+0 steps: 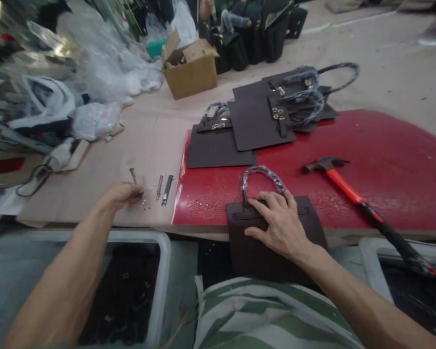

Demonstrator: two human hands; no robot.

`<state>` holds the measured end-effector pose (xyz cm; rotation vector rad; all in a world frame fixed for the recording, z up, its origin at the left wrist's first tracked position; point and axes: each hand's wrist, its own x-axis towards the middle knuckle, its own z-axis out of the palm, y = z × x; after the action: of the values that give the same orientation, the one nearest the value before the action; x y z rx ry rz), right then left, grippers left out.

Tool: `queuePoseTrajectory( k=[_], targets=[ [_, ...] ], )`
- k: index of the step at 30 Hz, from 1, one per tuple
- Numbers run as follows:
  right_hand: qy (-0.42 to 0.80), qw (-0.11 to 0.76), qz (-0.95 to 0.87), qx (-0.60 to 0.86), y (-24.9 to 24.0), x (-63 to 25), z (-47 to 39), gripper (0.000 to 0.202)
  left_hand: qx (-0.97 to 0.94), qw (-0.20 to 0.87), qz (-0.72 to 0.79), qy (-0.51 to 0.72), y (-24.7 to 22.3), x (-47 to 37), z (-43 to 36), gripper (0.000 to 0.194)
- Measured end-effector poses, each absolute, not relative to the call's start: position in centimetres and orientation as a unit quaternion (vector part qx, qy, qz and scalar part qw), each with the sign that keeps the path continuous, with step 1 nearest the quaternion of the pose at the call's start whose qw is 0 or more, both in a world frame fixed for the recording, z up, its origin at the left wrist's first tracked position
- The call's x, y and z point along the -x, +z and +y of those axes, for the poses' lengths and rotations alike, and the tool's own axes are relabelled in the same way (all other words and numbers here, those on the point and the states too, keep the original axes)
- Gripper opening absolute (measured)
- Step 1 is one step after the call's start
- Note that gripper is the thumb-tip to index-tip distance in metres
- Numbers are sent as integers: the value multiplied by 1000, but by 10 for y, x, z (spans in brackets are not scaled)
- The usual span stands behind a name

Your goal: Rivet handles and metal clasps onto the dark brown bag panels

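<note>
My right hand lies spread over a dark brown bag panel, near the base of its plastic-wrapped handle. The panel hangs partly over the table's front edge. At the left, my left hand has its fingers pinched together at small metal bits on the beige surface; what is between the fingertips is too small to make out. A metal pin-like tool stands just behind those fingers. Two more metal tools, a thin punch and a darker one, lie to their right.
A hammer with a red and black handle lies on the red mat at the right, its handle over the edge. More brown panels are piled behind. A cardboard box, plastic bags and grey bins surround the table.
</note>
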<state>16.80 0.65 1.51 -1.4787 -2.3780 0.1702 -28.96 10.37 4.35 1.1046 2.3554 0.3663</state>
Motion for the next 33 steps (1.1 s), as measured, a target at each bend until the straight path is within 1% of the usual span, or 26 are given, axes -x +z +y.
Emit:
queuePoseTrajectory(
  k=[2, 5, 6, 8, 12, 15, 20, 23, 28, 33],
  targets=[
    [65, 166, -835, 521, 15, -168, 6, 65, -419, 292, 822, 250, 49, 273, 87, 27],
    [70, 161, -835, 522, 13, -168, 6, 66, -440, 343, 684, 471, 49, 222, 54, 25],
    [70, 161, -835, 522, 13, -168, 6, 67, -460, 339, 635, 520, 47, 198, 42, 30],
    [68, 161, -836, 521, 12, -169, 6, 67, -512, 299, 577, 562, 40, 147, 18, 32],
    [65, 167, -837, 518, 14, -168, 6, 67, -627, 231, 499, 553, 20, 64, -15, 15],
    [67, 169, -834, 522, 16, -167, 5, 66, -678, 202, 452, 544, 3, 40, -21, 10],
    [72, 164, -833, 523, 19, -166, 4, 69, -684, 188, 430, 558, -16, 42, -19, 16],
    [72, 162, -834, 522, 19, -166, 4, 70, -670, 200, 443, 561, -21, 43, -19, 14],
    [67, 162, -835, 521, 19, -167, 4, 72, -661, 211, 448, 563, -21, 40, -18, 11],
    [69, 164, -835, 521, 20, -167, 4, 72, -697, 172, 447, 534, -15, 40, -15, 10]
  ],
)
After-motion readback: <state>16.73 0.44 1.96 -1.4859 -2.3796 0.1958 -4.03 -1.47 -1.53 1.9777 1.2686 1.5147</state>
